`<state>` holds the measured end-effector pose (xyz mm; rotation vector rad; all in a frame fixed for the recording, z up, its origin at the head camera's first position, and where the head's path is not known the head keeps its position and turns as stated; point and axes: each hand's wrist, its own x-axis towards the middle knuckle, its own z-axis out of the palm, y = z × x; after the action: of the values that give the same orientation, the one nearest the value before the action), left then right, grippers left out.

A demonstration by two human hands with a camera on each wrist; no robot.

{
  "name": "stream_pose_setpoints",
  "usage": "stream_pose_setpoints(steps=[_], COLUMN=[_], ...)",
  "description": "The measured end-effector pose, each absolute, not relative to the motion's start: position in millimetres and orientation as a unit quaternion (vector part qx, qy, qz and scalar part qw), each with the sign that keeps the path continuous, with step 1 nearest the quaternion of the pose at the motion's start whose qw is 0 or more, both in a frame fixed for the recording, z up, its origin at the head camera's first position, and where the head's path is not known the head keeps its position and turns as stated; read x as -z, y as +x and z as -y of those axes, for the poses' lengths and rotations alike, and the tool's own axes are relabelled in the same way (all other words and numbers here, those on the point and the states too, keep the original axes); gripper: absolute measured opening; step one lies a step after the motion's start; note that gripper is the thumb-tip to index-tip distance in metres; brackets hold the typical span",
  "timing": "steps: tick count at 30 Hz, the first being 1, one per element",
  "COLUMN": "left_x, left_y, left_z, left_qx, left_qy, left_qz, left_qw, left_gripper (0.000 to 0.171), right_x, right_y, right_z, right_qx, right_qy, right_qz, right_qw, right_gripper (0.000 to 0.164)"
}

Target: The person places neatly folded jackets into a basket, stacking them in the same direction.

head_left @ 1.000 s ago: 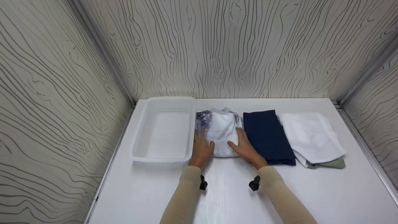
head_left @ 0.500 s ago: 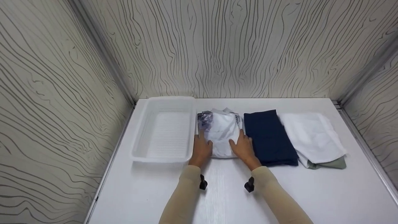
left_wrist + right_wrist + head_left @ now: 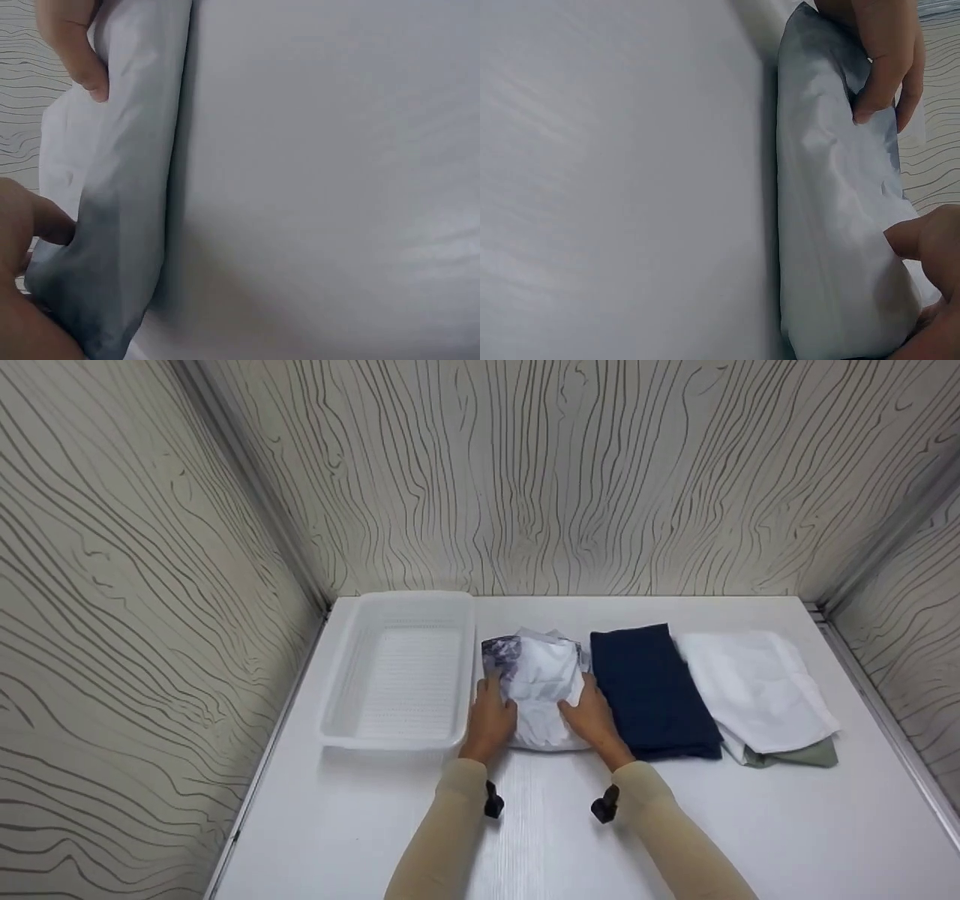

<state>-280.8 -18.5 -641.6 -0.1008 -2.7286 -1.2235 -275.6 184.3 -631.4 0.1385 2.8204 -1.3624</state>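
Observation:
A folded white shirt point(image 3: 536, 690) with a purple-grey print on its far left part is between my two hands in the head view. At its left side my left hand point(image 3: 491, 720) grips it, thumb on top and fingers around the edge. My right hand point(image 3: 595, 720) grips the opposite side the same way. The left wrist view shows the shirt's thick rounded near edge point(image 3: 142, 150) above the white surface, with a dark shadow beside it. In the right wrist view the thumb point(image 3: 907, 238) presses on the top layer. The fingers under the shirt are mostly hidden.
Close on the left stands a white plastic basket point(image 3: 396, 742) with a perforated bottom. A folded navy cloth point(image 3: 649, 690) lies right of the shirt. Farther right, a folded white cloth point(image 3: 765, 682) overlaps a green one point(image 3: 806, 756). Patterned walls point(image 3: 525, 472) enclose the table point(image 3: 547, 825).
My right hand has moved inward from the top of the shirt to its right side. Both hands now grip its sides, and the shirt has shifted slightly toward me and bunched up.

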Motion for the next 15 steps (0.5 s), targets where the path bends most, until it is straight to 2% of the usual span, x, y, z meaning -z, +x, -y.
stream_pose_setpoints(steps=[3, 7, 12, 15], left_x=[644.4, 648.6, 649.5, 648.5], left_y=[-280.7, -281.0, -281.7, -280.7], left_z=[20.2, 23.6, 24.9, 24.0], left_qx=[0.43, 0.457, 0.474, 0.483], left_qy=[-0.024, -0.017, -0.028, -0.02], left_qz=[0.901, 0.888, 0.878, 0.874], left_qw=[0.056, 0.05, 0.058, 0.052], left_gripper=[0.073, 0.063, 0.043, 0.04], right_x=[633.2, 637.0, 640.1, 641.3], right_y=[-276.3, -275.5, -272.5, -270.7], right_z=[-189.3, -198.0, -206.8, -210.8], right_qx=[0.465, 0.502, 0.552, 0.579], right_qy=[0.023, -0.023, -0.049, -0.044], right_qz=[-0.885, -0.864, -0.831, -0.812], right_qw=[0.009, 0.026, 0.046, 0.058], right_gripper=[0.084, 0.086, 0.062, 0.05])
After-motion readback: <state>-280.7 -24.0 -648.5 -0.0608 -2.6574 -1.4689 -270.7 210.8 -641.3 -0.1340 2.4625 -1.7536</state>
